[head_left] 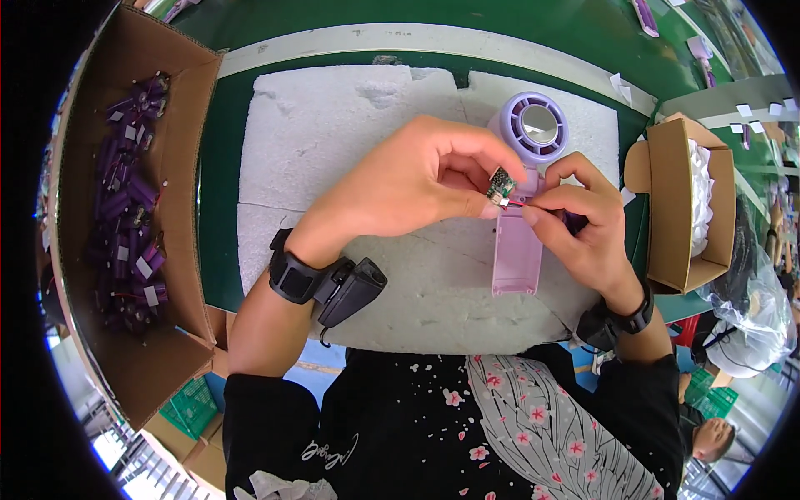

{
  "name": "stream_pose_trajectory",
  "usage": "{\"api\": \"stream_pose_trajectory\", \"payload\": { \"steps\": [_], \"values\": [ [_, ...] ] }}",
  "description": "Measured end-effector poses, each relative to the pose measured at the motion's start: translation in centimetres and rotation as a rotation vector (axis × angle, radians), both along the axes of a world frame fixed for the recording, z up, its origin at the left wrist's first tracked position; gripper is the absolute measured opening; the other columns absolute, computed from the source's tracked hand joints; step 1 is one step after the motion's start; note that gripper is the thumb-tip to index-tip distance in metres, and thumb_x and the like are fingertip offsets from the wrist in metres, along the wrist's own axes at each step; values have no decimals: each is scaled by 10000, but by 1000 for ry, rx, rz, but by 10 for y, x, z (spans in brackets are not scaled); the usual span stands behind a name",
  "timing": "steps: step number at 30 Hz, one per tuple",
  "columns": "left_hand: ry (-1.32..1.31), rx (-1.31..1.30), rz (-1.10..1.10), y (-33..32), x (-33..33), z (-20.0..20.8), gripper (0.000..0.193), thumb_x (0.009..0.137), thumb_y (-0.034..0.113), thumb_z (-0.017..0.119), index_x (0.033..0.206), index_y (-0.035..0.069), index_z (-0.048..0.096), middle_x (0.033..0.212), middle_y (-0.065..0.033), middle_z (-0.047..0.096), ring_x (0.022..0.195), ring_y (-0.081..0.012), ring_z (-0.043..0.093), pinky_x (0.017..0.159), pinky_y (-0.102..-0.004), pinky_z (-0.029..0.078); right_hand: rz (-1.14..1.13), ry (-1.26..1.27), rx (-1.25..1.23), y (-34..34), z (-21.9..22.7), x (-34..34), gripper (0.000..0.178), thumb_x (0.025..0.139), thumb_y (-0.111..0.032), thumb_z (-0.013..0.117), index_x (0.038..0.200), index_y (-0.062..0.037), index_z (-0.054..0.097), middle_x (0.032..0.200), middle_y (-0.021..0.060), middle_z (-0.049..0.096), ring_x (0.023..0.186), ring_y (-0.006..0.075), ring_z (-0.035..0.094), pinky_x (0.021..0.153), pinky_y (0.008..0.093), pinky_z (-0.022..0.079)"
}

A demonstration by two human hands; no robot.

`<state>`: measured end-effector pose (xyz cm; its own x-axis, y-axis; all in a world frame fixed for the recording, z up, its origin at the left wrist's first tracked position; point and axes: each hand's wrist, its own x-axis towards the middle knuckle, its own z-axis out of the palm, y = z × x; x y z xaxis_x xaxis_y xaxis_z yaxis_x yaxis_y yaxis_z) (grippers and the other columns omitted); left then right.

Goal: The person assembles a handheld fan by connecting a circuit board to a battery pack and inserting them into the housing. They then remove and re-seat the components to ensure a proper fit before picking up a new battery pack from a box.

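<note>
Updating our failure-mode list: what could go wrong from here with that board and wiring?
1. Thin wires run from the green circuit board, pinched in the left hand, to the right hand; pulling the hands apart could strain the connection.
2. Bare fingers grip the board, so static or skin contact might harm exposed parts.
3. If it slips, the board could drop onto the open pink housing below.

Foam slab (350,142) on workbench (222,183), between left carton (181,200) containing battery cells (122,202) and right carton (670,204); handle casing (516,254) on slab's right half, fan head (535,125) behind casing
</note>
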<state>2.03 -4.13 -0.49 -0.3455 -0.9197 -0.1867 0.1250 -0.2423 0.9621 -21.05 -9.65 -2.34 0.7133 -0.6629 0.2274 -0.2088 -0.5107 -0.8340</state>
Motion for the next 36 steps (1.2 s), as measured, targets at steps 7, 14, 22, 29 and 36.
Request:
{"api": "stream_pose_trajectory", "payload": {
  "steps": [7,14,22,29,36],
  "values": [
    [-60,-101,92,3,-6,-5,291,760,-94,730,1011,8,623,1002,-38,628,857,-119,634,777,-272,542,-30,3,56,8,5,1,73,758,-16,728,821,0,695,924,83,552,688,116,535,597,238,413],
    [-146,-205,108,5,-8,-7,284,755,-97,725,1000,21,643,973,-39,636,839,-126,635,768,-276,541,1,-49,11,4,2,0,64,754,-9,730,809,1,699,887,73,563,618,97,538,524,229,415],
    [-278,-449,122,5,-13,-5,325,732,-107,680,1030,22,687,947,-63,671,816,-132,637,755,-275,538,6,-27,-107,2,1,-2,139,777,-28,725,900,7,673,935,100,582,674,126,548,569,246,428],
    [-372,-515,149,7,-20,-8,343,730,-96,674,1052,22,688,962,-77,691,790,-147,660,738,-268,542,-147,-89,-181,11,3,8,354,712,15,764,1041,0,635,907,125,632,719,198,621,613,275,487],
    [-391,-486,218,8,-21,-9,360,724,-76,691,1068,30,693,910,-91,701,781,-153,682,691,-260,546,-155,17,-333,7,6,6,396,647,21,801,1009,-5,645,887,118,656,763,213,647,646,280,507]
  ]
}}
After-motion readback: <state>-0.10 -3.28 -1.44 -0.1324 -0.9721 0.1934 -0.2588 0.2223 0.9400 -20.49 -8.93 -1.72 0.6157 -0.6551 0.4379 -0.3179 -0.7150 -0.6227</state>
